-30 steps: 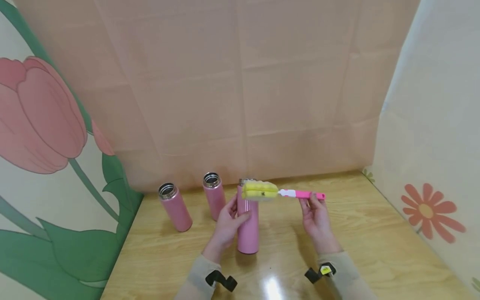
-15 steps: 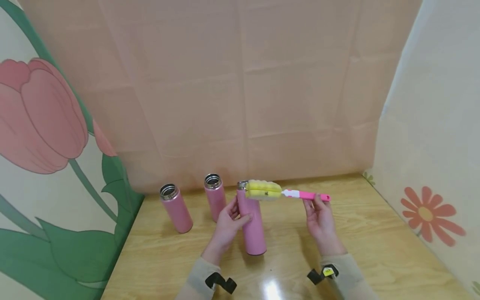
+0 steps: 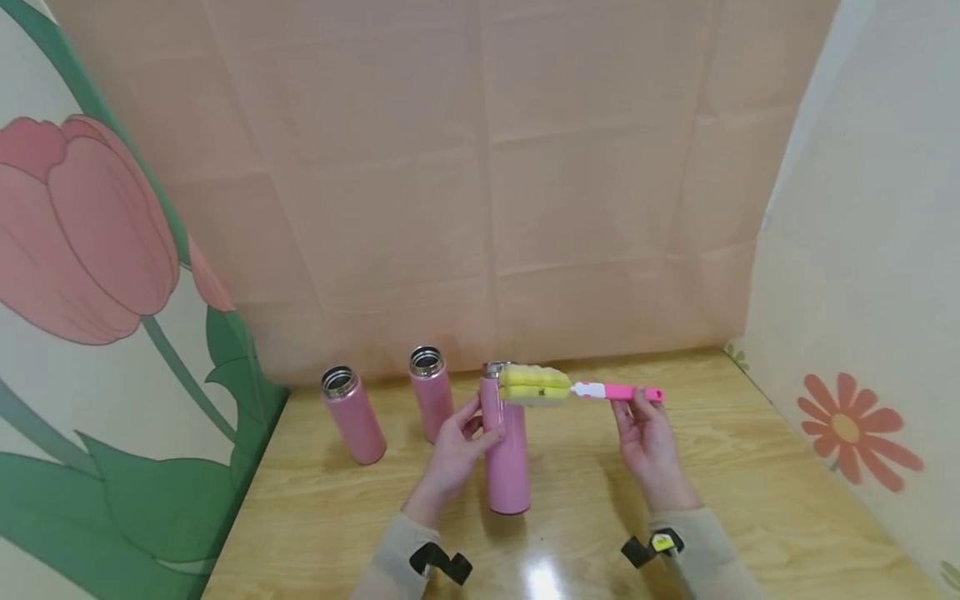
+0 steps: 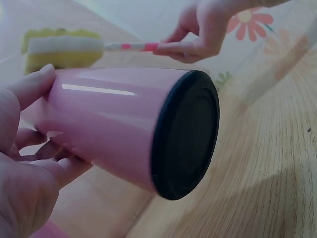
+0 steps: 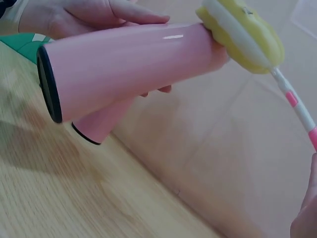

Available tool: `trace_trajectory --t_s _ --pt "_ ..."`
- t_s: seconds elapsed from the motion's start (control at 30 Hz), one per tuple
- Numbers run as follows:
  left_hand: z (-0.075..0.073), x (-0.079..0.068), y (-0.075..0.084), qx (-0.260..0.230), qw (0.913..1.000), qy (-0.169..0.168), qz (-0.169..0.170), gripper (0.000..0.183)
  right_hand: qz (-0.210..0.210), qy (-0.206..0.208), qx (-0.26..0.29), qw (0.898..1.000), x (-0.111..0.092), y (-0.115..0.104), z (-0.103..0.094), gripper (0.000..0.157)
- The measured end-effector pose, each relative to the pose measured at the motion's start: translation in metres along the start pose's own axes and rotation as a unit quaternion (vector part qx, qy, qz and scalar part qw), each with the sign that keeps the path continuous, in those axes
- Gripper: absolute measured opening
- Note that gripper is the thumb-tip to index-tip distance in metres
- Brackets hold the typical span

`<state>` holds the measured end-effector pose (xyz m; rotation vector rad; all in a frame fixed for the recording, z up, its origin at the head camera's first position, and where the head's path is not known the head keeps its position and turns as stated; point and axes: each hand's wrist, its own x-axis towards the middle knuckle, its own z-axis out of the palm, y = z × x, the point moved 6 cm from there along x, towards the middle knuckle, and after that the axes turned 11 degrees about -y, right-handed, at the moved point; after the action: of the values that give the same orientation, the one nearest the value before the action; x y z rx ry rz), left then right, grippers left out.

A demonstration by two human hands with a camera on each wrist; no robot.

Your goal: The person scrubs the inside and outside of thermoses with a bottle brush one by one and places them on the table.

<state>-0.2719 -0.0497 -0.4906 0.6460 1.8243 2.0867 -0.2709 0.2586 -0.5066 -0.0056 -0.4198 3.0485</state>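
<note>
My left hand (image 3: 453, 446) grips a pink bottle (image 3: 507, 467) round its upper body, thumb across the front. The bottle is lifted off the table, and its black base (image 4: 190, 136) faces the left wrist camera. My right hand (image 3: 648, 437) pinches the pink end of a bottle brush (image 3: 536, 383), held level. The brush's yellow and white sponge head (image 5: 242, 34) lies across the bottle's upper side, right by its metal neck, and hides part of it in the head view.
Two more pink bottles without lids stand upright on the wooden table (image 3: 750, 467): one at the left (image 3: 356, 425), another bottle (image 3: 432, 400) behind my left hand. A pinkish cloth (image 3: 480, 208) hangs at the back, with flower-patterned walls on either side.
My right hand and the brush have shifted slightly to the right. The held bottle has also moved right, tilting and then coming nearer upright, still in my left hand.
</note>
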Motion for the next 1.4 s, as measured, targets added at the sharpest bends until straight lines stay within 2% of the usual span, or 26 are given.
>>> trace_trajectory --t_s 0.23,0.5,0.8,0.93,1.1,1.4 --pt "-0.003 0.003 0.001 -0.028 0.9996 0.009 -0.005 0.076 0.007 0.012 -0.007 1.000 0.004 -0.002 -0.003 0.006" --pt "-0.005 0.007 -0.001 -0.056 0.9977 0.013 0.035 0.070 0.009 -0.003 -0.042 0.999 0.002 -0.002 -0.007 0.005" --pt "-0.005 0.006 0.002 -0.077 0.9962 0.021 0.035 0.068 0.025 -0.031 -0.084 0.996 -0.003 0.002 -0.013 0.008" --pt "-0.005 0.006 0.005 -0.086 0.9950 0.032 0.040 0.069 0.047 -0.046 -0.128 0.990 -0.007 0.004 -0.017 0.009" --pt "-0.005 0.007 0.007 -0.097 0.9937 0.038 0.042 0.068 0.074 -0.052 -0.195 0.977 -0.010 0.007 -0.025 0.012" --pt "-0.005 0.008 0.009 -0.102 0.9929 0.032 0.052 0.064 0.082 -0.052 -0.277 0.956 -0.011 0.007 -0.034 0.013"
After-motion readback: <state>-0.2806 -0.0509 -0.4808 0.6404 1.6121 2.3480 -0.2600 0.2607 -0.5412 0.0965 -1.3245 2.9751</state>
